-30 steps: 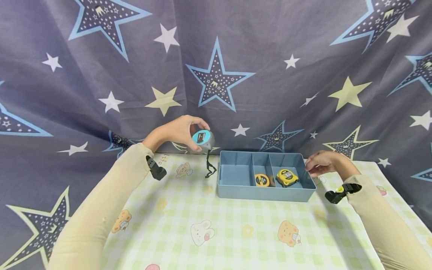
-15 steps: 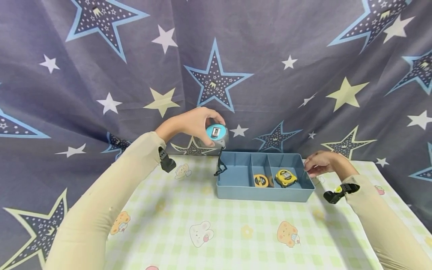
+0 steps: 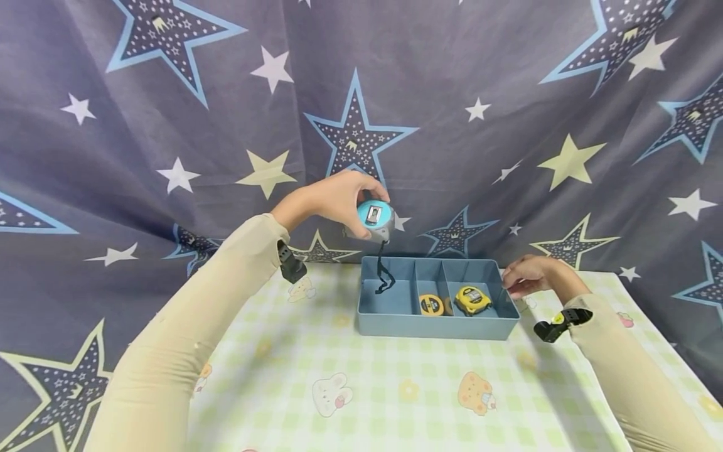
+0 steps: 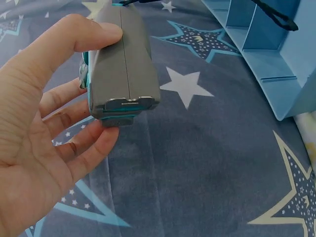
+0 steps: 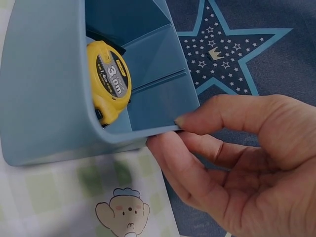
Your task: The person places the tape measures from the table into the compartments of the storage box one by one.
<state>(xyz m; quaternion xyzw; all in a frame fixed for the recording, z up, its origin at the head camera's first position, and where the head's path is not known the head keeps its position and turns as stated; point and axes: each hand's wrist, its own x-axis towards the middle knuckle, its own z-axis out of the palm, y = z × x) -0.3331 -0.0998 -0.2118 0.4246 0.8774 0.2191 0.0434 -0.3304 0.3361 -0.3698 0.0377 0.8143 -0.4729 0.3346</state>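
Observation:
My left hand [image 3: 344, 198] grips a grey and turquoise tape measure [image 3: 377, 216] above the left compartment of a blue divided box [image 3: 435, 328]. Its black wrist strap [image 3: 384, 276] dangles over that compartment. In the left wrist view the thumb lies on the grey casing [image 4: 123, 59], with fingers around the far side. My right hand [image 3: 528, 276] pinches the box's right end wall; in the right wrist view thumb and fingers [image 5: 182, 168] meet at the rim. A yellow tape measure [image 3: 472, 301] lies in the right compartment, and an orange-yellow round one [image 3: 432, 305] in the middle compartment.
The box stands at the back of a table with a green checked cloth [image 3: 384, 389]. A dark curtain [image 3: 429, 75] with stars hangs right behind it. Thin dividers [image 3: 417, 285] split the box into three compartments.
My left hand has carried the grey and turquoise tape measure rightward and slightly up, from beside the box to over its left compartment. The right hand keeps its hold on the box.

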